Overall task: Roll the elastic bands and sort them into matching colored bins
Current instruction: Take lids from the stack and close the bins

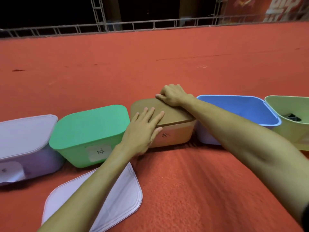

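A row of coloured bins stands on the red carpet: a lilac bin (30, 158) with its lid on, a green bin (80, 148) with a green lid, an orange bin (175, 136) under a brown lid (150, 108), an open blue bin (240, 106) and an open yellow-green bin (287, 129) with a dark item (291, 116) inside. My left hand (142, 129) lies flat on the brown lid's near left part. My right hand (172, 96) grips the lid's far edge with curled fingers. No elastic bands are visible.
A loose lilac lid (127, 196) lies on the carpet in front of the green bin, partly under my left forearm. Beyond the bins the red carpet (150, 61) stretches to a metal truss rail (150, 25) at the back.
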A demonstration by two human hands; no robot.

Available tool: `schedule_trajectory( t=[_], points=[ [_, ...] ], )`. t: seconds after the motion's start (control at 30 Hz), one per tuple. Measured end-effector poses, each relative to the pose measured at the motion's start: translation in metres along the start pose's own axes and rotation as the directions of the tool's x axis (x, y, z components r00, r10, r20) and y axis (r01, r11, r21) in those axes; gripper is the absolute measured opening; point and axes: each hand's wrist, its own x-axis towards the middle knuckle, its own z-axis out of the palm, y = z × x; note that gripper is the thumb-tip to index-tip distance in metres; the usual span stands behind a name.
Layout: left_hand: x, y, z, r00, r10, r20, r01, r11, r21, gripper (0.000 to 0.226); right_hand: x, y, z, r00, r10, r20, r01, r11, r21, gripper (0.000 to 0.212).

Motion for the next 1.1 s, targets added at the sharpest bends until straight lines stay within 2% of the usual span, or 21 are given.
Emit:
schedule_trajectory(
  t=[0.07,0.1,0.17,0.2,0.27,0.33,0.37,0.4,0.47,0.5,0.53,0.67,0.8,0.9,1.0,1.1],
  points=[
    [-0.024,0.002,-0.019,0.996,-0.035,-0.077,0.024,0.990,-0.141,0.063,-0.011,-0.008,-0.009,0.997,0.049,-0.060,-0.049,0.999,0.012,0.047],
    [-0.046,-0.001,-0.026,0.981,-0.093,-0.168,0.052,0.971,-0.233,0.060,-0.022,-0.012,-0.013,0.988,0.066,-0.141,-0.059,0.997,0.052,0.046],
    [-0.110,-0.016,-0.035,0.900,-0.286,-0.328,0.158,0.917,-0.367,0.045,-0.059,-0.027,-0.020,0.923,0.062,-0.379,0.008,0.984,0.179,0.041],
    [-0.147,-0.031,-0.033,0.848,-0.399,-0.350,0.259,0.887,-0.383,0.040,-0.084,-0.037,-0.019,0.868,0.031,-0.495,0.091,0.971,0.221,0.038],
    [-0.218,-0.072,-0.015,0.737,-0.630,-0.245,0.542,0.768,-0.343,0.047,-0.145,-0.064,-0.010,0.794,-0.034,-0.607,0.247,0.931,0.270,0.029],
    [-0.270,-0.110,0.013,0.618,-0.786,-0.013,0.762,0.603,-0.234,0.071,-0.204,-0.092,0.016,0.814,-0.120,-0.568,0.360,0.872,0.332,0.021],
    [-0.286,-0.122,0.027,0.602,-0.795,0.069,0.790,0.581,-0.198,0.082,-0.229,-0.106,0.033,0.855,-0.198,-0.479,0.398,0.843,0.363,0.024],
    [-0.295,-0.127,0.038,0.626,-0.771,0.115,0.776,0.601,-0.193,0.088,-0.249,-0.119,0.050,0.888,-0.311,-0.339,0.430,0.822,0.374,0.035],
    [-0.290,-0.119,0.046,0.718,-0.680,0.151,0.692,0.672,-0.264,0.086,-0.277,-0.138,0.080,0.857,-0.514,-0.031,0.494,0.803,0.333,0.064],
    [-0.280,-0.110,0.047,0.767,-0.624,0.151,0.636,0.706,-0.312,0.082,-0.286,-0.143,0.092,0.834,-0.548,0.058,0.510,0.808,0.295,0.073],
    [-0.267,-0.097,0.048,0.809,-0.569,0.147,0.580,0.735,-0.351,0.079,-0.291,-0.143,0.099,0.831,-0.551,0.082,0.517,0.817,0.254,0.074],
    [-0.213,-0.037,0.058,0.909,-0.398,0.120,0.405,0.784,-0.470,0.072,-0.304,-0.097,0.089,0.843,-0.535,-0.047,0.537,0.841,0.060,0.041],
    [-0.144,0.032,0.071,0.967,-0.225,0.123,0.254,0.785,-0.564,0.069,-0.342,-0.025,0.064,0.812,-0.580,-0.067,0.580,0.814,-0.010,0.036],
    [-0.093,0.084,0.078,0.983,-0.100,0.154,0.176,0.753,-0.634,0.069,-0.379,0.022,0.047,0.837,-0.532,-0.131,0.526,0.847,-0.081,0.028],
    [-0.054,0.128,0.079,0.983,-0.019,0.184,0.147,0.683,-0.716,0.059,-0.406,0.058,0.029,0.911,-0.397,-0.112,0.409,0.905,0.116,0.020],
    [-0.036,0.148,0.080,0.981,-0.067,0.185,0.190,0.559,-0.807,0.044,-0.419,0.079,0.014,0.976,-0.215,-0.030,0.206,0.874,0.441,0.016]
  ],
)
